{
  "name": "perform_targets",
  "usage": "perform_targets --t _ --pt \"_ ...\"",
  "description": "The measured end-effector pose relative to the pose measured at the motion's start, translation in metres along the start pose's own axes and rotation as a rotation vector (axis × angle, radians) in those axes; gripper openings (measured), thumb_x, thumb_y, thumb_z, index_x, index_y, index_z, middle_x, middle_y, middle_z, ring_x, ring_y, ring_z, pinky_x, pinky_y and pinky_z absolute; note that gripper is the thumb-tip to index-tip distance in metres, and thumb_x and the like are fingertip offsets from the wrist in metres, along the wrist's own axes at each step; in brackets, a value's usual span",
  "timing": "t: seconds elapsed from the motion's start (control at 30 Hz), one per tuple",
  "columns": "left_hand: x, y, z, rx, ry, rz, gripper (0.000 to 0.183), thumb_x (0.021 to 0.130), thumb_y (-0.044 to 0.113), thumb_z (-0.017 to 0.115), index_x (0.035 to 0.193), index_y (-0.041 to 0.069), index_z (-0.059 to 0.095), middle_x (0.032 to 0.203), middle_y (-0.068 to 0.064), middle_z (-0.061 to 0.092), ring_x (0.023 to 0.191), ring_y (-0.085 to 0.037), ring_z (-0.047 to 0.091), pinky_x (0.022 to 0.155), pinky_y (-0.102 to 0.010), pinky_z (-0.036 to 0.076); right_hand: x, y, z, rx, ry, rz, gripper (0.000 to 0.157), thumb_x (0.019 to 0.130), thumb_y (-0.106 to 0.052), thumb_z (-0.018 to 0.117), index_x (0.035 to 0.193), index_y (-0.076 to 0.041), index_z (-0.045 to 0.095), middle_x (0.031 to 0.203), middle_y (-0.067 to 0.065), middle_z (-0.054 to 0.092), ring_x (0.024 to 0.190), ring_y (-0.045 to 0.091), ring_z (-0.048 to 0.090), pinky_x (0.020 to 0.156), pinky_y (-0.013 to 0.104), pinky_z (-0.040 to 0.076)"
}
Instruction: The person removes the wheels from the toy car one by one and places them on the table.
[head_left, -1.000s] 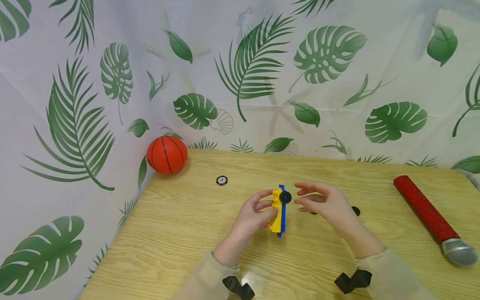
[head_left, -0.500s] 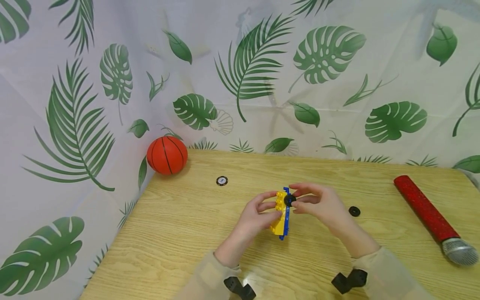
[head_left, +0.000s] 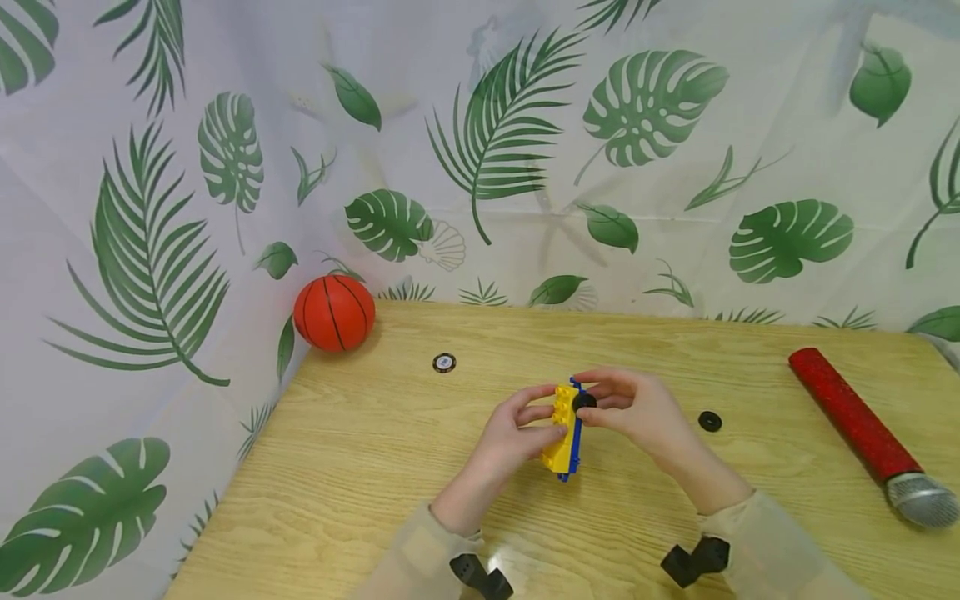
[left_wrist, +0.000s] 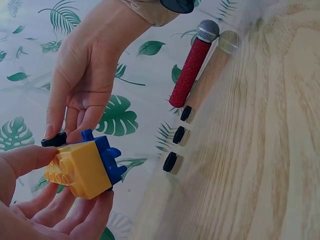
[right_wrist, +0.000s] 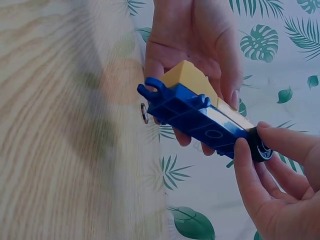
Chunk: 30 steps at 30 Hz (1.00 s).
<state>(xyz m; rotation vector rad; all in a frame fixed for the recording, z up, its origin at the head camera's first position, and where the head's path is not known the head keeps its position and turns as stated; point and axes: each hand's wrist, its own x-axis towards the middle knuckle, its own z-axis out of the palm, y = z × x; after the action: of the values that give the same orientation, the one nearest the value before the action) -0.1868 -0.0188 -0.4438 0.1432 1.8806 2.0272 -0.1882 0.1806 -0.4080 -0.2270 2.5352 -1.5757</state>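
My left hand (head_left: 512,425) grips a toy block car (head_left: 559,433) from its left side, above the table. The car has a yellow studded body (left_wrist: 85,170) and a blue base (right_wrist: 195,117) with hook-like ends. At its far end sits a black wheel (head_left: 584,403), which my right hand (head_left: 651,414) pinches between thumb and fingers. In the right wrist view, the wheel (right_wrist: 260,145) lies against the side of the blue base. Part of the wheel is covered by fingertips in the left wrist view.
Several loose black wheels (left_wrist: 178,134) lie on the table, one of them (head_left: 710,421) right of my right hand. A red microphone (head_left: 855,412) lies at the right. A black-and-white disc (head_left: 444,362) and a red ball (head_left: 334,313) are at the back left, near the leaf-print cloth (head_left: 510,250).
My right hand has come left and taken hold of the wheel on the car. My left hand has shifted the car slightly right and turned it a little.
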Motion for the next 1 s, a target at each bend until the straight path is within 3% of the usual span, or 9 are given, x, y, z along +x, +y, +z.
perform_targets --t 0.33,0.6,1.0 --pt "0.0011 -0.0022 -0.0011 0.039 0.004 0.001 0.051 0.09 0.009 0.072 0.137 0.018 0.055 0.111 -0.016 0.073 0.093 -0.018 0.07 0.075 -0.025 0.057 -0.0006 0.0019 -0.001 -0.011 0.022 0.038 0.043 0.089 -0.021 0.075 0.129 -0.008 0.065 0.118 0.015 0.068 0.106 0.027 0.066 0.092 0.042 0.057" --pt "0.0002 -0.0023 -0.0004 0.053 0.022 -0.004 0.052 0.089 0.008 0.073 0.136 0.02 0.056 0.107 -0.014 0.073 0.089 -0.017 0.068 0.071 -0.025 0.056 -0.0012 0.0025 0.001 0.037 0.024 0.051 0.043 0.089 -0.018 0.075 0.127 -0.002 0.065 0.12 0.017 0.068 0.101 0.023 0.068 0.089 0.036 0.059" --pt "0.002 -0.0039 0.0013 0.053 0.019 -0.018 0.052 0.089 0.006 0.072 0.136 0.022 0.055 0.11 -0.014 0.071 0.089 -0.018 0.068 0.065 -0.025 0.055 -0.0016 0.0055 0.0015 0.04 0.048 0.081 0.045 0.088 -0.022 0.077 0.127 -0.004 0.065 0.117 0.016 0.067 0.1 0.022 0.069 0.089 0.035 0.058"
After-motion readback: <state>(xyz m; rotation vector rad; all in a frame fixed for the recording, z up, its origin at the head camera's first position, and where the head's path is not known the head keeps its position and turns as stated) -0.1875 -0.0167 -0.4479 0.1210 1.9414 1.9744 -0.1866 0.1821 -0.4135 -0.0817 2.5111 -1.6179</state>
